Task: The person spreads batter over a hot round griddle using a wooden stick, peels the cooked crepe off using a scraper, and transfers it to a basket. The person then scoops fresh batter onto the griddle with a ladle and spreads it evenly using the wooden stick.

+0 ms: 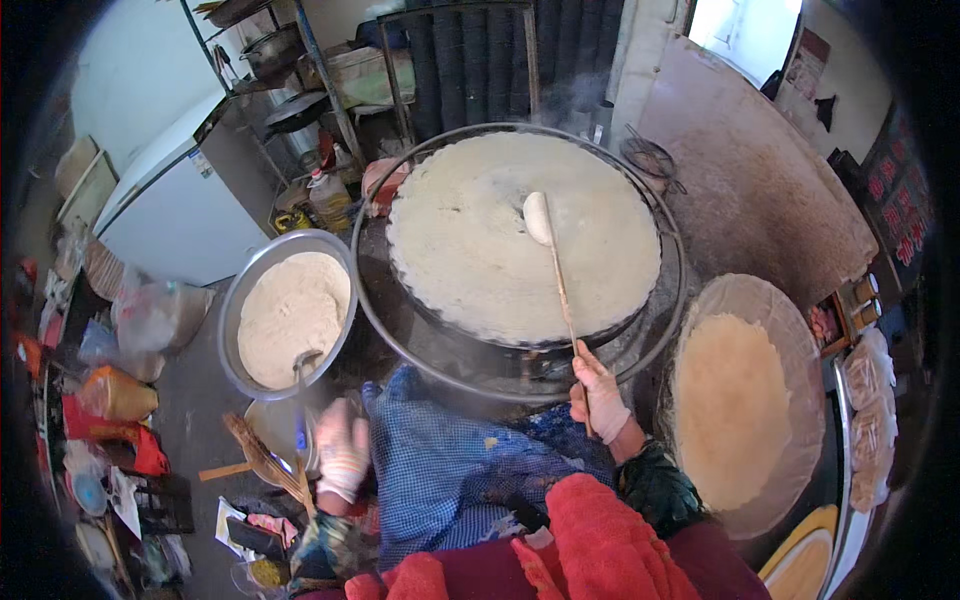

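My right hand (600, 394), in a pale glove, grips the long thin wooden handle of a batter spreader (537, 217). The half-round head of this tool rests on or just over the middle of a wide pancake sheet (457, 247), which covers a large round griddle (517, 346). My left hand (343, 450), gloved and blurred, is low at the left with nothing seen in it. Beside it stands a blue-handled ladle (301, 427), its bowl end in a metal basin (229, 330) of thick, pale batter (292, 315).
A metal ring (681, 300) surrounds the griddle. At right, a round pancake (731, 412) lies on a plastic-lined tray (806, 375). A straw brush (255, 442) lies across a bucket (259, 411) at left. Behind the basin are an oil jug (328, 199) and a white chest freezer (187, 214).
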Available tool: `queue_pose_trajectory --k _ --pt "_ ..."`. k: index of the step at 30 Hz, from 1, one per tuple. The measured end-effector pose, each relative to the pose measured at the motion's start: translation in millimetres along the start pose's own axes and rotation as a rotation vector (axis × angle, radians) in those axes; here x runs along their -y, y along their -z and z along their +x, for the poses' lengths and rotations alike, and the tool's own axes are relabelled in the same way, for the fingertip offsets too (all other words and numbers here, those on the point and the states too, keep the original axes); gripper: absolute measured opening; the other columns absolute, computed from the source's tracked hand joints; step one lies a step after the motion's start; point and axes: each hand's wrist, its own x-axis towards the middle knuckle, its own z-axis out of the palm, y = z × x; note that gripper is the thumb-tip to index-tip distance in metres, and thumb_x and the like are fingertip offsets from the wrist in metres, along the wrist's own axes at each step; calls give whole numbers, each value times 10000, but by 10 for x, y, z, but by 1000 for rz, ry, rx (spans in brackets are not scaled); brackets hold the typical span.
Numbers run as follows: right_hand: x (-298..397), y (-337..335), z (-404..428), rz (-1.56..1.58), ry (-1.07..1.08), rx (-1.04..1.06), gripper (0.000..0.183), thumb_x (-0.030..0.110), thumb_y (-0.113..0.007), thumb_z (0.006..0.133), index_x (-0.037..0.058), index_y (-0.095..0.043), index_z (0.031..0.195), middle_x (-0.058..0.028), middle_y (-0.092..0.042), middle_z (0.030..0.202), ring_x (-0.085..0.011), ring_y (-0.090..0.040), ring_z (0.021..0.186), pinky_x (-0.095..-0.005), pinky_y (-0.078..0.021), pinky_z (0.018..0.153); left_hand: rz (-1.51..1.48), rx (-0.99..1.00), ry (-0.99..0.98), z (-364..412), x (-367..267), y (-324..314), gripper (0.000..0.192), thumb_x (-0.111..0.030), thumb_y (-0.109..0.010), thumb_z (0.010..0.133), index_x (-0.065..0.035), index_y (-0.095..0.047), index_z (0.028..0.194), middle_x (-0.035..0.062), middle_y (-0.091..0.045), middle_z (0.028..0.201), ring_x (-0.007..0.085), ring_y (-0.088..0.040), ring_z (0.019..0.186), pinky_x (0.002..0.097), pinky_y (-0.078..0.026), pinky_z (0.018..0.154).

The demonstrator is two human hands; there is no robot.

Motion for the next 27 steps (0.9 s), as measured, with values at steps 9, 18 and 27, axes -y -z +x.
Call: queue_pose_trajectory --k 9,18,27 --pt "-397 -533 -59 527 -66 161 517 353 -559 975 338 -375 1458 -6 -450 524 -124 -409 378 -303 -345 342 311 489 634 182 1164 -218 494 -298 -580 884 -32 -429 1272 250 -582 1170 431 -628 991 500 -534 793" --pt "-550 -446 -82 167 79 -143 527 287 -566 981 284 -379 1474 -12 -505 562 -121 -411 375 -297 -357 331 -162 35 549 -785 1587 -306 609 -83 -502 921 -52 -267 1482 265 -609 1210 422 -556 1153 462 -417 989" --pt "-530 -685 79 177 -39 -60 504 277 -573 979 295 -409 1455 -28 -504 530 -145 -449 369 -325 -377 333 -1361 -243 798 142 220 668 550 -156 -551 962 -136 -330 1465 -51 -445 772 14 -353 514 151 -277 389"
